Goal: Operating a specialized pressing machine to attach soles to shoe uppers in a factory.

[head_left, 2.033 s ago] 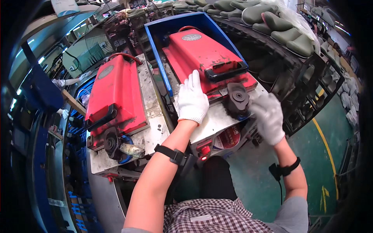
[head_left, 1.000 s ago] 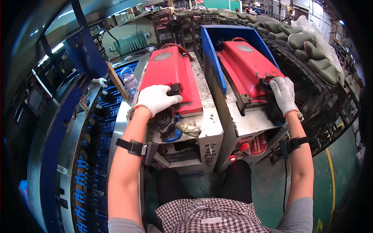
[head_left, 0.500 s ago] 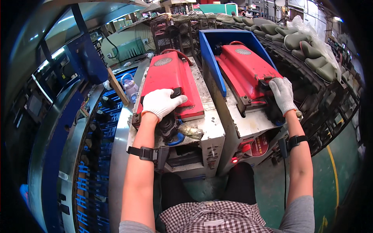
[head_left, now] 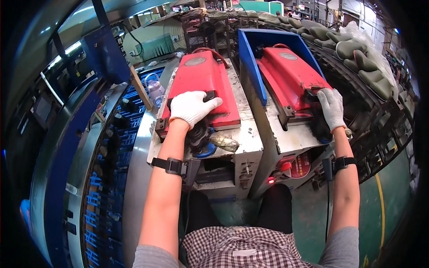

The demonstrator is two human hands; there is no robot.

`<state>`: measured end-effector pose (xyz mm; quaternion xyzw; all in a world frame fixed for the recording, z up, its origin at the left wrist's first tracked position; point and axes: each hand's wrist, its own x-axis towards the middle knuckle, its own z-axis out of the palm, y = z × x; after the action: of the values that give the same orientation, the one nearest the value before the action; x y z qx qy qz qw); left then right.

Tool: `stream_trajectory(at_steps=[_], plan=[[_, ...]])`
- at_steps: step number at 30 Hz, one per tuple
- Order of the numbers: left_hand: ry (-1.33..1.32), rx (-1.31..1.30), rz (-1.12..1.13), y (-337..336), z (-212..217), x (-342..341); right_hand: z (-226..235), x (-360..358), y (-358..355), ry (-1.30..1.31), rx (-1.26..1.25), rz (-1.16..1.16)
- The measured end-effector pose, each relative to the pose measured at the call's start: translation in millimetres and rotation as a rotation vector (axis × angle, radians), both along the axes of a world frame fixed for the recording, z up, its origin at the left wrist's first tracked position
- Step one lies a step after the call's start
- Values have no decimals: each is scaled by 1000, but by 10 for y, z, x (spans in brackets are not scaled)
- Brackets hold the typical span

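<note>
Two machines with long red covers stand side by side before me. My left hand [head_left: 193, 107], in a white knitted glove, is closed over the black handle [head_left: 210, 95] at the near end of the left red cover [head_left: 201, 76]. Its thumb points right along the cover, and the other fingertips are hidden. On the right red cover [head_left: 288, 73], my gloved right hand [head_left: 331, 106] has its fingers curled over another black handle [head_left: 311, 94]. Both covers lie down on their pale machine tops. Below the left cover, a dark round part with a blue rim [head_left: 204, 151] shows.
A blue guard [head_left: 252, 67] surrounds the right cover. Several olive-green shoe-shaped pieces [head_left: 348, 49] line a rack at the right. A lilac bottle [head_left: 155, 89] stands left, beside a rail with blue pegs [head_left: 93, 210]. A clear wrapped piece [head_left: 225, 142] lies near the left machine's front edge.
The view has shifted a little, so the machines sit slightly farther right in the picture. Both hands stay on the same handles, and the covers remain down.
</note>
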<state>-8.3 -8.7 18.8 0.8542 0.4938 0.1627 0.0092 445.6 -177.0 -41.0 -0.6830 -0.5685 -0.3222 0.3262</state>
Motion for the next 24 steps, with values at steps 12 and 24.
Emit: stream_trajectory(at_steps=[12, 24], plan=[[7, 36, -11, 22, -44, -10, -62, 98, 19, 28, -28, 7], [-13, 43, 4, 58, -88, -9, -57, 132, 17, 84, -86, 1]])
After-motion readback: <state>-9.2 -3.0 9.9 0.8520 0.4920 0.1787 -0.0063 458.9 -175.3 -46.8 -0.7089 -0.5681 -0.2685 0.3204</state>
